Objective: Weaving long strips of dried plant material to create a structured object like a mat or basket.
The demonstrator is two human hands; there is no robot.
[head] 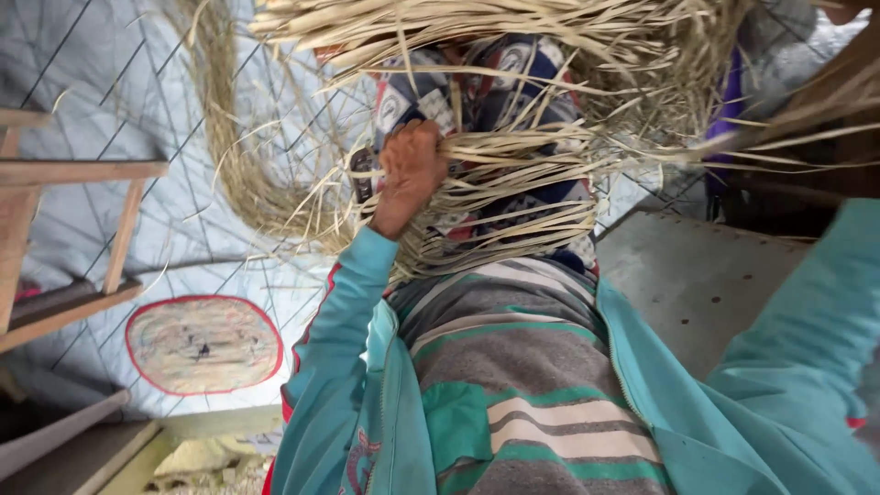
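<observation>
A thick bundle of long pale dried straw strips (513,174) lies across my lap, over a blue, white and red patterned cloth (513,69). My left hand (410,171) is closed around a bunch of these strips at the bundle's left side. More loose straw (234,156) curls away to the left over the floor sheet. My right arm, in a teal sleeve (807,321), reaches up toward the top right corner, and its hand is out of the frame. My striped shirt and open teal jacket fill the bottom of the view.
A grey-blue sheet with dark lines (137,82) covers the floor. A round mat with a red rim (203,344) lies at the lower left. A wooden frame (55,174) stands at the left edge. A grey slab (706,284) is on the right, with a purple thing (729,110) beyond it.
</observation>
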